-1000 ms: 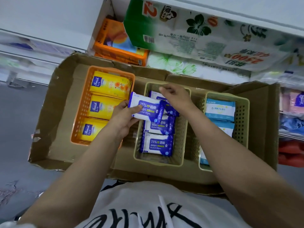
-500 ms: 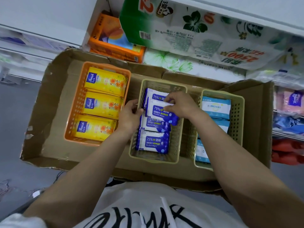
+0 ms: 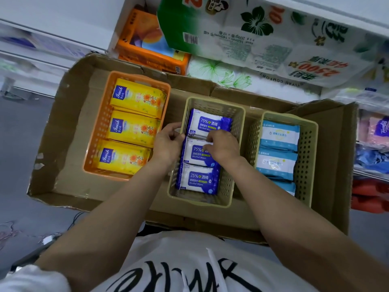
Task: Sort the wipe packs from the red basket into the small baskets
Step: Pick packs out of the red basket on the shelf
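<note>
Both hands are working at frame centre in the middle beige basket (image 3: 235,127), seating a blue alcohol wipe pack (image 3: 207,125). The left hand (image 3: 166,147) is curling its grip on the basket's left rim, while the right hand (image 3: 224,147) is pinching the pack's near edge. Next, I reckon, they need to let go and fetch another pack; the red basket isn't showing.

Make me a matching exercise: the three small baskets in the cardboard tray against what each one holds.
Column one:
1. orange basket
2. middle beige basket
3. right-hand beige basket

Column two:
a. light blue and white packs
b. yellow packs
c. dark blue alcohol wipe packs, with both hands on them

Pairs: 1-b, 2-c, 3-a
</note>
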Demonstrator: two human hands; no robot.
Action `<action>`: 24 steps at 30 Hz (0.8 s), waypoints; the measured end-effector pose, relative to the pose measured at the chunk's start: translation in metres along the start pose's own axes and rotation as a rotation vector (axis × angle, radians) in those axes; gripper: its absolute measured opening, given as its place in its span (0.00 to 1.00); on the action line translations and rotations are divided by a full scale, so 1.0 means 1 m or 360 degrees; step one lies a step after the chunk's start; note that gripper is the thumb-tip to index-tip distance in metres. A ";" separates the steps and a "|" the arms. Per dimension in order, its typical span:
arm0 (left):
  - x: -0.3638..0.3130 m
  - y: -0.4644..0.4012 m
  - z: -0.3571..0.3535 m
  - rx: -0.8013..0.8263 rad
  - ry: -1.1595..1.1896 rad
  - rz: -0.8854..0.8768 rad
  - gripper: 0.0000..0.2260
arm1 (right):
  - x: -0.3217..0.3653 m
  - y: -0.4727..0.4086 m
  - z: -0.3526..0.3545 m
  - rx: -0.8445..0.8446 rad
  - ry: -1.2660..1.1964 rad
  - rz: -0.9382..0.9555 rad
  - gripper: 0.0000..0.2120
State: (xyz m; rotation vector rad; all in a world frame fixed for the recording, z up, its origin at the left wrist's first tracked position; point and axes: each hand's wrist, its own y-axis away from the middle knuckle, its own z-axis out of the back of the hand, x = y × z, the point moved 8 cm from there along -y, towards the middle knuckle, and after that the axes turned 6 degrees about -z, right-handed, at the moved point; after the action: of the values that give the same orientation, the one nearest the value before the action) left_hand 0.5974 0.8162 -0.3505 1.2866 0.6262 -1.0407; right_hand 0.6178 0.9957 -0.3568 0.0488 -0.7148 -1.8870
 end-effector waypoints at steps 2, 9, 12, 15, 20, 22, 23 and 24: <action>0.001 -0.001 0.000 -0.0001 -0.0007 0.0014 0.11 | 0.000 -0.001 0.000 0.0006 0.0008 -0.0008 0.11; 0.003 -0.001 0.000 -0.0017 -0.0048 0.0006 0.12 | 0.006 0.002 0.002 -0.0165 0.0171 0.0078 0.24; 0.002 0.000 0.000 -0.0034 -0.0050 0.0025 0.12 | 0.010 0.005 -0.002 -0.0188 0.0157 0.0149 0.36; 0.000 0.001 -0.001 -0.0035 -0.0055 0.0046 0.12 | 0.011 0.001 -0.011 0.0004 0.0183 0.0151 0.38; -0.013 0.007 0.006 -0.0003 -0.0133 0.0089 0.15 | 0.016 -0.003 -0.001 0.0115 0.0172 0.0150 0.35; -0.022 0.012 0.016 -0.0017 -0.0137 0.0099 0.17 | 0.021 -0.004 0.012 0.0131 0.0166 0.0172 0.32; -0.029 0.015 0.023 -0.0026 -0.0141 0.0082 0.17 | 0.026 -0.004 0.021 0.0134 0.0203 0.0185 0.29; -0.038 0.018 0.031 -0.0038 -0.0163 0.0050 0.18 | 0.031 -0.002 0.031 0.0130 0.0261 0.0196 0.28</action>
State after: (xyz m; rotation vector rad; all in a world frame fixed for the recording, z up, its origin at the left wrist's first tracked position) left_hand 0.5915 0.7957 -0.3029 1.2108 0.5377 -1.0632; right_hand 0.5915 0.9844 -0.3235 0.2046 -0.6669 -1.7143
